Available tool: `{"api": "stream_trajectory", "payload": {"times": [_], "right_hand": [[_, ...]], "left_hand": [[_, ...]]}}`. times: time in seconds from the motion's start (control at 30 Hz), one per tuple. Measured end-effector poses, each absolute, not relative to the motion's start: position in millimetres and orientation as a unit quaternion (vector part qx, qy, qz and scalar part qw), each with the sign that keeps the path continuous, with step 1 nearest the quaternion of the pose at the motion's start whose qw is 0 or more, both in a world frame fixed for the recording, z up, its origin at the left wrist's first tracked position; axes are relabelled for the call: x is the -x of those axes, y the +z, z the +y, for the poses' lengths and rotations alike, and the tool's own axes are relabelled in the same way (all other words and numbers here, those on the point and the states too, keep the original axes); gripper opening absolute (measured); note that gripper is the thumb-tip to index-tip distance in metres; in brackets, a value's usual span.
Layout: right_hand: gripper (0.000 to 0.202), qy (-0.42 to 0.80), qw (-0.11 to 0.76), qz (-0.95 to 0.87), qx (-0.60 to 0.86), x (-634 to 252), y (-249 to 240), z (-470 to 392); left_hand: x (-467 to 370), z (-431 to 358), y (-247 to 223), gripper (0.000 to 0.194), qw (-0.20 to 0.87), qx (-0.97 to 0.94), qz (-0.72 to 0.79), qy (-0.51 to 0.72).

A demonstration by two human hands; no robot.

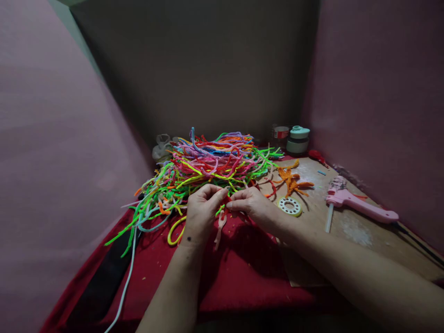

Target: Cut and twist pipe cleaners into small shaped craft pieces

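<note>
A heap of multicoloured pipe cleaners (208, 164) fills the table in front of me. At its near edge my left hand (204, 206) is closed in a pinch, thumb against forefinger. My right hand (251, 203) pinches too, its fingertips almost meeting the left ones. Between them is a small red pipe cleaner (226, 200), partly hidden by the fingers. Just below the fingertips hangs a pale pink twisted pipe cleaner piece (221, 224); whether it is joined to the red one I cannot tell. A yellow loop (175, 231) lies beside my left wrist.
On the brown board (312, 249) at right lie a pink glue gun (360, 206), a white perforated ring (290, 206) and an orange pipe cleaner shape (291, 181). A mint-lidded bottle (298, 140) stands behind. A white cord (126, 282) crosses the red cloth (243, 286) at left.
</note>
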State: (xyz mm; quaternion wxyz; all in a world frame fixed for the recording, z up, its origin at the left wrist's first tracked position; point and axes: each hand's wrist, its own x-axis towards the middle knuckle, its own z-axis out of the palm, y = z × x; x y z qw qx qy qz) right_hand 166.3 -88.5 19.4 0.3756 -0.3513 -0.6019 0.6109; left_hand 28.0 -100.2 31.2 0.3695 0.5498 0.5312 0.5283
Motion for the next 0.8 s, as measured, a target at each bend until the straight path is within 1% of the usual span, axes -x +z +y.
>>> {"api": "stream_trajectory", "payload": {"times": [0.17,0.27,0.43,0.5,0.63,0.7,0.8], "right_hand": [[0.023,0.630,0.383,-0.575,0.355,-166,20,-89],[0.025,0.626,0.380,-0.582,0.352,-166,19,-88],[0.014,0.640,0.379,-0.574,0.342,-165,19,-88],[0.014,0.643,0.382,-0.570,0.340,-165,19,-88],[0.020,0.636,0.378,-0.579,0.343,-166,18,-87],[0.019,0.644,0.387,-0.564,0.342,-166,17,-87],[0.015,0.665,0.422,-0.512,0.342,-165,17,-84]], "left_hand": [[-23,-99,33,0.030,0.438,-0.529,0.489,0.538],[-23,-100,33,0.026,0.438,-0.534,0.488,0.534],[-26,-101,35,0.019,0.423,-0.551,0.495,0.522],[-28,-102,35,0.018,0.408,-0.559,0.502,0.519],[-32,-105,33,0.016,0.320,-0.590,0.530,0.518],[-33,-106,33,0.019,0.292,-0.596,0.537,0.520],[-32,-104,34,0.023,0.314,-0.575,0.539,0.530]]}}
